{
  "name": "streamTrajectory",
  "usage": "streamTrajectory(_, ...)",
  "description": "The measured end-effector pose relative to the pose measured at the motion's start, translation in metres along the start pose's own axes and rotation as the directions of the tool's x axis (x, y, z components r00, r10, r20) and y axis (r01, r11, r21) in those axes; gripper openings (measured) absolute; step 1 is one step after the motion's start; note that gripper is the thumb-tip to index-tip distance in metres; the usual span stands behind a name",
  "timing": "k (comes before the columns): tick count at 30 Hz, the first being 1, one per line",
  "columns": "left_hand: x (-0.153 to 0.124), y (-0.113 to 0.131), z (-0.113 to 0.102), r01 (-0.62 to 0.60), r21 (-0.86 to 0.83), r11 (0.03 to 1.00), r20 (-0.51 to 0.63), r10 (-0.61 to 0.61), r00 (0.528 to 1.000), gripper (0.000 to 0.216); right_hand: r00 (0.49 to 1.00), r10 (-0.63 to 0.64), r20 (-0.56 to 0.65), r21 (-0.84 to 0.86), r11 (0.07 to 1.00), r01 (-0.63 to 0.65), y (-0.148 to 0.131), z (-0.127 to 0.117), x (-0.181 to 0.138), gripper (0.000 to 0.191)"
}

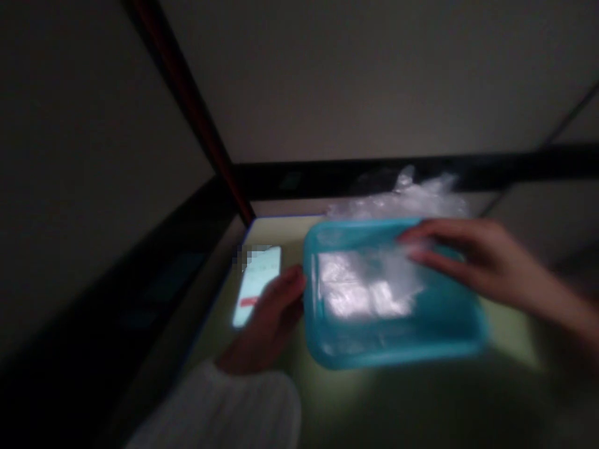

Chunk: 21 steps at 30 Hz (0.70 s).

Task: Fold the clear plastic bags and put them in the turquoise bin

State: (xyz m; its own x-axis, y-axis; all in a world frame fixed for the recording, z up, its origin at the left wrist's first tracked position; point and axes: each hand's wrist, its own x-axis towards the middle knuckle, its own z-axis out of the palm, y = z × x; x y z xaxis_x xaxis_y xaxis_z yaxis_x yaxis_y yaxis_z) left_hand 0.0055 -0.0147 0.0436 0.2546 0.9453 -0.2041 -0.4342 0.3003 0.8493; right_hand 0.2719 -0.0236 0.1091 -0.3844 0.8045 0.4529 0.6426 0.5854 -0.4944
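Observation:
A turquoise plastic tray [397, 357] is in the middle of the head view, over a pale green table. My left hand [276, 305] is closed on its left rim, thumb at the edge. Inside the tray lie shiny clear plastic packets [349, 290]; blur hides what they contain. Over the tray's far right part, my right hand [472, 259] pinches a small clear plastic bag [402, 268] between thumb and fingers. The bag hangs over the packets, and I cannot tell whether it touches them.
A lit phone [257, 284] lies on the table [294, 232] left of the tray. Behind the tray is a crumpled heap of clear plastic [416, 196]. Dark-framed panels rise past the table's far and left edges. The scene is dim and blurred.

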Motion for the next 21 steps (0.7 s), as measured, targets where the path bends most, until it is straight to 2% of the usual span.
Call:
streamTrajectory(2,0.000,-0.002,0.001,0.015,0.013,1.000,0.007,-0.015,1.000,0.015,0.990,-0.068,0.126,-0.060,0.995,0.076,0.005,0.000,-0.003,0.021)
streamTrajectory(4,0.000,-0.003,0.001,0.025,0.029,0.999,0.018,-0.025,1.000,0.017,0.951,-0.125,0.283,-0.094,0.983,0.157,0.010,0.001,-0.006,0.029)
streamTrajectory(6,0.001,-0.004,0.001,0.036,0.044,0.998,0.032,-0.037,0.999,0.021,0.902,-0.107,0.418,-0.136,0.974,0.179,0.014,0.004,-0.008,0.034)
streamTrajectory(8,0.001,-0.005,0.000,0.050,0.051,0.997,0.029,-0.052,0.998,0.024,0.869,-0.075,0.489,-0.162,0.971,0.175,0.016,0.010,-0.011,0.036)
streamTrajectory(14,0.001,-0.007,-0.001,0.072,0.030,0.997,0.010,-0.072,0.997,0.021,0.836,-0.124,0.534,-0.096,0.974,0.205,0.016,0.031,-0.020,0.041)
streamTrajectory(21,0.001,-0.005,0.001,0.051,0.027,0.998,0.055,-0.052,0.997,0.018,0.897,-0.130,0.423,-0.099,0.977,0.188,0.013,0.037,-0.013,0.035)
